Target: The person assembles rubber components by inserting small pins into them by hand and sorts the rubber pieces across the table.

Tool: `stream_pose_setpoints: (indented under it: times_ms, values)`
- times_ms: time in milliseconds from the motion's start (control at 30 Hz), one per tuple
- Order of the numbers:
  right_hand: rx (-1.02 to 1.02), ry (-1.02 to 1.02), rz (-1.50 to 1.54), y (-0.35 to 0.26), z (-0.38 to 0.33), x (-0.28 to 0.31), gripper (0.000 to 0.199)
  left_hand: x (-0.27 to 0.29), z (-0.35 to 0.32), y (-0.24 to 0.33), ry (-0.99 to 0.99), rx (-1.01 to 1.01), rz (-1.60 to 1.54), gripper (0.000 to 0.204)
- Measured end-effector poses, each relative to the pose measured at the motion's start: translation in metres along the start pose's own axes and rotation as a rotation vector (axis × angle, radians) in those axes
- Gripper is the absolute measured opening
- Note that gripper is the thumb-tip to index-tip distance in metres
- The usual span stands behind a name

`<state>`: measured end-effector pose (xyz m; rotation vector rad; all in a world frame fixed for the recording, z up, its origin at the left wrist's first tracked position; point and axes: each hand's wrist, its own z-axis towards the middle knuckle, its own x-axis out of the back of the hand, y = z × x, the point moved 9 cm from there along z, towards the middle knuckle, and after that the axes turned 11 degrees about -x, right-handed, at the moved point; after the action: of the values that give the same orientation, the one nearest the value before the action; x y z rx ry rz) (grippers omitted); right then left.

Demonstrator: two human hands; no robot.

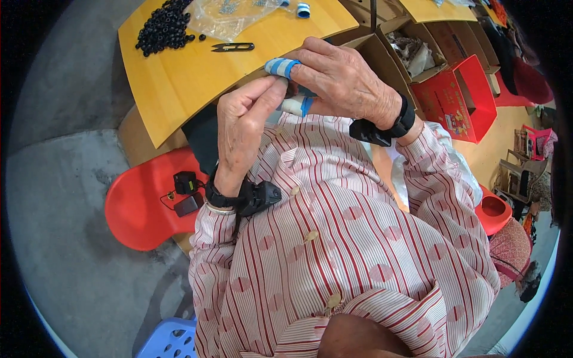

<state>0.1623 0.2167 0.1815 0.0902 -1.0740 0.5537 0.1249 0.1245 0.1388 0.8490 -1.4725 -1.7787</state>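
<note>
My left hand (243, 122) and my right hand (347, 77) meet at the near edge of the yellow table (173, 89). The fingertips of both are pinched closely together. Whatever is between them is too small or too hidden to make out. Blue-and-white striped wraps (280, 67) cover the index finger and thumb of my right hand. Beyond my fingers, a pair of black thread snips (233, 47) lies on the tabletop. A heap of small black beads or stoppers (164, 30) sits farther left, beside a clear plastic bag (218, 19) with tiny silvery pieces.
A small striped roll (303, 10) stands at the table's far side. To the left below is a red chair seat (140, 206) with small black devices (186, 183) on it. Open cardboard boxes (391, 65) and a red box (444, 98) stand at right.
</note>
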Motion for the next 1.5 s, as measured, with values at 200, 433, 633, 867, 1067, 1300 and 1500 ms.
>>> stream_pose_setpoints:
  times_ms: [200, 433, 633, 867, 1067, 1300, 1500]
  values:
    - [0.003, -0.022, -0.032, -0.001, 0.0, 0.0, 0.052, 0.002, -0.002, -0.008, -0.014, 0.019, 0.0, 0.022]
    - [-0.002, 0.05, -0.064, -0.002, -0.001, 0.002, 0.054, 0.0, -0.001, -0.006, 0.02, 0.004, -0.105, 0.02]
    - [-0.036, 0.028, -0.092, -0.006, 0.004, 0.003, 0.05, 0.004, 0.0, -0.002, 0.023, -0.067, -0.015, 0.02]
    - [-0.088, 0.061, -0.063, -0.007, 0.008, 0.009, 0.04, 0.003, 0.004, -0.001, 0.018, -0.057, -0.113, 0.022]
    - [-0.185, -0.023, 0.361, 0.015, 0.008, 0.017, 0.035, 0.012, 0.006, -0.008, 0.057, -0.008, -0.263, 0.026]
    - [-0.526, -0.138, 1.297, 0.035, 0.004, 0.001, 0.032, 0.001, 0.004, 0.001, -0.057, 0.03, -0.221, 0.03]
    - [-0.514, -0.182, 1.26, 0.035, 0.006, -0.003, 0.031, -0.004, -0.001, 0.002, -0.086, 0.041, -0.19, 0.028]
